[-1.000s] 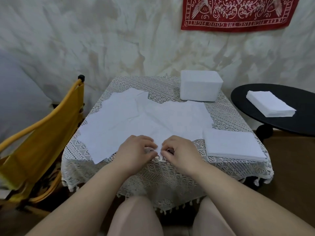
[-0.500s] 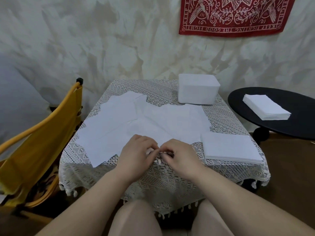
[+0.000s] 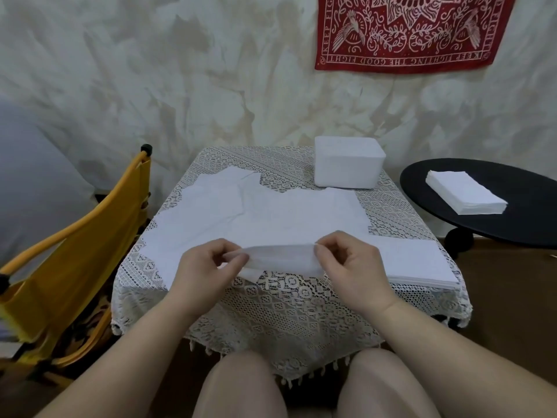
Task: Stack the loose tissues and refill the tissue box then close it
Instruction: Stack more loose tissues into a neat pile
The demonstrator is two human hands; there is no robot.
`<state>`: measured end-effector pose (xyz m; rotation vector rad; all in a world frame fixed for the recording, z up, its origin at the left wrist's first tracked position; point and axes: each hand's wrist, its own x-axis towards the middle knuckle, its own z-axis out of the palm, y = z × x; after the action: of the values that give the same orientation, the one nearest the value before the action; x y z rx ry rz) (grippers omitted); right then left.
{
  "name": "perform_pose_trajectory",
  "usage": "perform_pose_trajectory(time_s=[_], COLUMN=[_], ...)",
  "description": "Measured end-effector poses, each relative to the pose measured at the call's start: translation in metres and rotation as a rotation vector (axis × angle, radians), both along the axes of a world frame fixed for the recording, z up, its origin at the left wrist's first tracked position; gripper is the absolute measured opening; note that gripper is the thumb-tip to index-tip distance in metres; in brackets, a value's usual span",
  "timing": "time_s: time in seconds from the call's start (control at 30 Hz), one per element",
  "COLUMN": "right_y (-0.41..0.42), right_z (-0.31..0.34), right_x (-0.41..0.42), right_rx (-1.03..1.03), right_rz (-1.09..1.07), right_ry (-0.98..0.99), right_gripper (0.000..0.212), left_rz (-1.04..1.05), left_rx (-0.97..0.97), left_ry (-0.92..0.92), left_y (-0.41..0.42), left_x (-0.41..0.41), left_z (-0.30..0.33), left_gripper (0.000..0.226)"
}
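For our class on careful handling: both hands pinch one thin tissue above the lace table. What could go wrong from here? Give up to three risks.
1. The left hand and right hand pull the tissue taut between them; so thin a sheet might tear.
2. The loose tissues overlap beneath it, so a second sheet could lift along.
3. The stack lies near the table's right edge; a careless placement might push it off.

Both hands, left [image 3: 208, 268] and right [image 3: 351, 263], pinching one tissue [image 3: 283, 260] taut above the lace-covered table [image 3: 283, 315].
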<state>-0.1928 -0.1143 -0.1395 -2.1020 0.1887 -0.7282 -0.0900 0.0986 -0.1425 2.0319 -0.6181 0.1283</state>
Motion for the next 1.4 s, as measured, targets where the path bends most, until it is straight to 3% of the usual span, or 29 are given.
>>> perform_pose_trajectory(time_s=[0.1,0.27,0.4,0.53,0.7,0.83,0.97,1.1,1.27,1.4], right_y=[-0.001,-0.006,-0.007,-0.005,0.001,0.002,0.001,0.002,-0.001,-0.002], right_z=[0.004,0.001,-0.012,-0.022,-0.026,-0.027,-0.028,-0.026,-0.015,-0.006], right_x=[0.008,0.013,0.01,0.004,0.008,0.013,0.014,0.011,0.01,0.011], right_rx=[0.096,-0.065,-0.364,-0.643,-0.753,-0.741,-0.672,-0.66,-0.521,-0.43], right_rz=[-0.071,-0.168,-0.175,-0.045,0.015,-0.044,-0.029,-0.053,-0.152,-0.15], right_ry=[0.006,0.154,0.049,-0.036,-0.019,0.019,0.078,0.094,0.228,0.335], right_gripper=[0.016,0.011,0.041,0.034,0.031,0.018,0.01,0.012,0.047,0.05], left_rz=[0.059,0.051,0.094,0.154,0.187,0.143,-0.026,0.011,0.156,0.193], left_rx=[-0.115,0.103,0.095,-0.037,-0.037,0.091,0.271,0.244,-0.028,-0.09], left_ry=[0.021,0.112,0.107,0.15,0.164,0.021,-0.187,-0.166,0.118,0.22], left_y=[-0.009,-0.016,-0.023,-0.029,-0.026,-0.017,-0.009,-0.009,-0.013,-0.012], left_x=[-0.001,0.002,0.003,0.005,0.003,0.0,-0.006,-0.002,0.001,0.006], left_z=[0.006,-0.007,-0.013,-0.007,-0.006,-0.012,-0.02,-0.023,-0.012,0.001], left_gripper=[0.022,0.06,0.056,0.052,0.048,0.036,0.044,0.042,0.039,0.044])
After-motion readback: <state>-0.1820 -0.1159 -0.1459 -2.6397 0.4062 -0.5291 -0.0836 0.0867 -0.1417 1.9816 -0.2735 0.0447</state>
